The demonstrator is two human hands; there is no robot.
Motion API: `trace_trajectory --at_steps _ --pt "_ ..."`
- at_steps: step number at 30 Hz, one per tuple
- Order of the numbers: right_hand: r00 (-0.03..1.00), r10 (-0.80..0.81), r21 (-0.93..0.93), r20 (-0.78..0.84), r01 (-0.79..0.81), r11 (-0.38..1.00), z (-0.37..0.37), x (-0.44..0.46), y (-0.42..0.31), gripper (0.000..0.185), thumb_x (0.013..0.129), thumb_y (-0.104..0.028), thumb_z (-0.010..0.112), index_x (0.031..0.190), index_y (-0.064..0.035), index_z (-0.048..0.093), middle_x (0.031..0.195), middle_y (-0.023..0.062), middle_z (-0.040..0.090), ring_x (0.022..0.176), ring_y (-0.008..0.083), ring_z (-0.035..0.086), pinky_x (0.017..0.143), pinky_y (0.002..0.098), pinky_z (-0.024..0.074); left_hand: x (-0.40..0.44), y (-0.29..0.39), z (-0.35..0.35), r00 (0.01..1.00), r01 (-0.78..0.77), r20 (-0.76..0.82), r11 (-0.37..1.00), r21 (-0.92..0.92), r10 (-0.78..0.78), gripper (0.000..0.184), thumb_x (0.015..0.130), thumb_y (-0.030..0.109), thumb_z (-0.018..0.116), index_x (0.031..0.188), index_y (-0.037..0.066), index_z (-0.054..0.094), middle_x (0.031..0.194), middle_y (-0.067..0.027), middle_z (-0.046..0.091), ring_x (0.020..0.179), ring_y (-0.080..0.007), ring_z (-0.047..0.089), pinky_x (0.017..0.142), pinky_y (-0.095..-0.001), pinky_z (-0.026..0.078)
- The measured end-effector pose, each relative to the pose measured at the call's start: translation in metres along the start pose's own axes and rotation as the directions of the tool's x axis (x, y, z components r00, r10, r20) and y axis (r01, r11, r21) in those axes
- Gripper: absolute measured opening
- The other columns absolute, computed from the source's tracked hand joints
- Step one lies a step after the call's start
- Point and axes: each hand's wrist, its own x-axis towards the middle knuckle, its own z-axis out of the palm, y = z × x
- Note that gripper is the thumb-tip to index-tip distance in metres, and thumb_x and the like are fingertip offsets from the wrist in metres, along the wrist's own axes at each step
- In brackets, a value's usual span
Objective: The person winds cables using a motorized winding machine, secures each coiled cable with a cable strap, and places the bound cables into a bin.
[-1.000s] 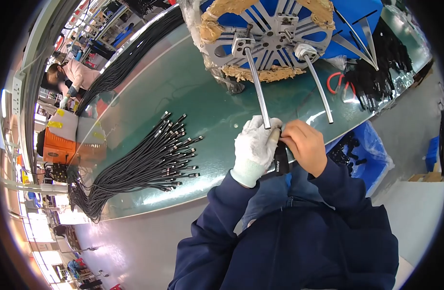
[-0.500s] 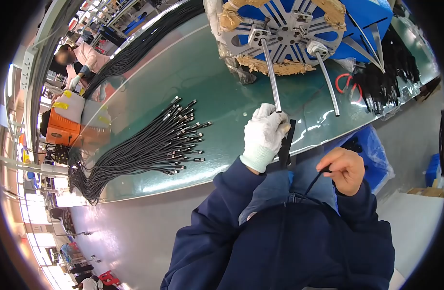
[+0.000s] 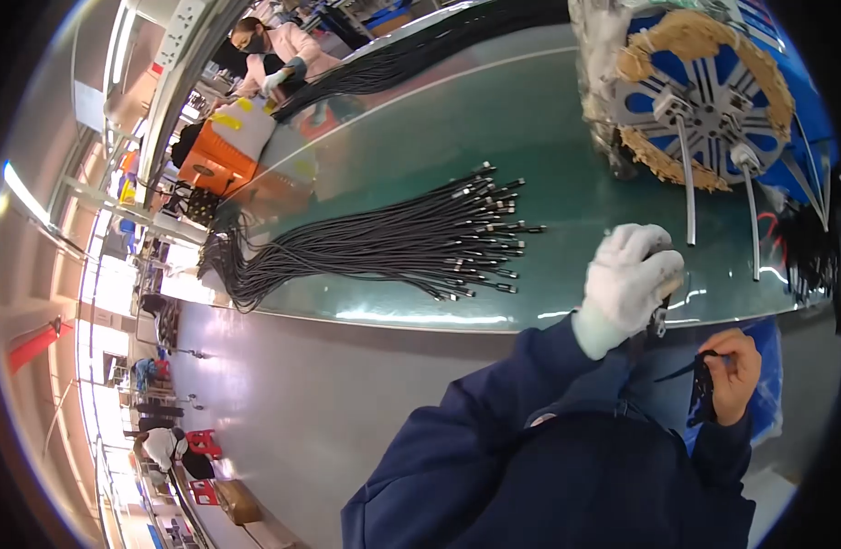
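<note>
My left hand [image 3: 629,284], in a white glove, is closed at the table's front edge; a dark item pokes out below its fingers, too unclear to name. My bare right hand [image 3: 733,373] is closed on a black strap [image 3: 702,389], below the table edge and over the blue bag. A large bundle of black cables [image 3: 375,242] lies on the green table, left of my gloved hand, its metal plug ends pointing right. Beyond my hands stands a metal wheel [image 3: 704,114] with two rods [image 3: 688,188] pointing down towards me.
Black pieces [image 3: 809,242] lie at the right end of the green table [image 3: 393,146]. A blue bag [image 3: 766,393] hangs below its edge. An orange box [image 3: 215,160] is at the far left, near a co-worker [image 3: 288,55] and a long cable bundle [image 3: 411,59].
The view has swung left. My right hand has moved away from my left, down beside the blue bag, and holds black strap. The black labelled piece under my left hand no longer shows clearly.
</note>
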Motion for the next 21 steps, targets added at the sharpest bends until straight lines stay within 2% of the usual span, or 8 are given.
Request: trace_trajectory --at_steps 4,5,6,8,10,14,17,21 --pt "0.995 0.088 0.006 -0.045 -0.088 0.996 -0.014 -0.010 0.007 0.017 0.082 0.001 0.063 0.093 -0.0016 0.051 0.084 0.0112 0.056 0.075 0.0163 0.054 0.068 0.0250 0.0427 0.016 -0.032 -0.099 0.995 -0.040 -0.070 0.945 0.325 0.067 0.019 0.070 0.009 0.070 0.089 0.011 0.067 0.090 -0.0042 0.064 0.088 -0.0223 0.060 0.076 -0.0322 0.049" --pt "0.992 0.107 0.004 -0.066 -0.107 0.994 -0.017 -0.012 0.009 0.016 0.082 -0.001 0.063 0.093 -0.0015 0.051 0.084 0.0107 0.056 0.075 0.0160 0.054 0.068 0.0248 0.0423 0.014 -0.053 -0.121 0.986 0.131 -0.141 0.938 0.320 -0.089 0.016 0.074 0.012 0.069 0.090 0.010 0.066 0.090 -0.0064 0.064 0.088 -0.0233 0.060 0.077 -0.0335 0.048" --pt "0.988 0.125 0.004 -0.088 -0.125 0.992 -0.020 -0.012 0.012 0.016 0.083 -0.002 0.063 0.093 -0.0014 0.051 0.084 0.0102 0.055 0.075 0.0156 0.053 0.068 0.0246 0.0420 0.012 -0.077 -0.146 0.976 0.214 -0.131 0.893 0.396 -0.176 0.016 0.077 0.016 0.068 0.092 0.009 0.066 0.091 -0.0072 0.064 0.089 -0.0253 0.060 0.078 -0.0351 0.048" --pt "0.985 0.143 -0.009 -0.093 -0.145 0.989 -0.020 -0.013 0.015 0.015 0.084 -0.005 0.063 0.093 -0.0011 0.051 0.083 0.0091 0.054 0.074 0.0146 0.052 0.068 0.0244 0.0409 -0.003 -0.124 -0.181 0.952 0.229 -0.022 0.663 0.713 -0.305 0.017 0.079 0.019 0.067 0.093 0.009 0.065 0.093 -0.0067 0.064 0.090 -0.0265 0.060 0.079 -0.0361 0.047" --pt "0.984 0.149 -0.008 -0.098 -0.151 0.989 -0.016 -0.010 0.015 0.015 0.084 -0.005 0.064 0.092 -0.0009 0.052 0.083 0.0090 0.055 0.074 0.0142 0.052 0.067 0.0243 0.0408 -0.027 -0.162 -0.191 0.926 0.244 0.049 0.692 0.679 -0.375 0.018 0.079 0.018 0.066 0.095 0.010 0.065 0.093 -0.0058 0.064 0.091 -0.0271 0.060 0.079 -0.0355 0.047" --pt "0.984 0.154 0.031 -0.086 -0.152 0.988 -0.005 -0.005 0.011 0.015 0.083 -0.005 0.065 0.092 -0.0006 0.053 0.081 0.0079 0.055 0.072 0.0138 0.052 0.066 0.0246 0.0407 -0.028 -0.169 -0.193 0.950 0.251 0.008 0.781 0.571 -0.311 0.017 0.076 0.016 0.069 0.089 0.006 0.068 0.087 -0.0084 0.065 0.082 -0.0257 0.063 0.074 -0.0335 0.049" --pt "0.992 0.099 0.001 -0.083 -0.099 0.995 -0.004 -0.001 0.008 0.014 0.083 -0.003 0.064 0.093 -0.0008 0.053 0.079 0.0058 0.055 0.069 0.0118 0.052 0.063 0.0232 0.0406 -0.028 -0.168 -0.200 0.933 0.341 -0.007 0.876 0.342 -0.360 0.015 0.078 0.012 0.067 0.088 0.001 0.069 0.088 -0.0108 0.066 0.074 -0.0222 0.063 0.067 -0.0300 0.049" --pt "0.954 0.273 0.077 -0.125 -0.265 0.961 -0.006 -0.001 -0.004 0.013 0.084 0.000 0.060 0.094 -0.0010 0.053 0.077 0.0025 0.054 0.063 0.0067 0.050 0.056 0.0196 0.0395 -0.016 -0.124 -0.193 0.932 0.354 -0.030 0.891 0.283 -0.361 0.014 0.080 0.010 0.064 0.088 0.000 0.068 0.087 -0.0111 0.065 0.072 -0.0196 0.061 0.064 -0.0281 0.048"
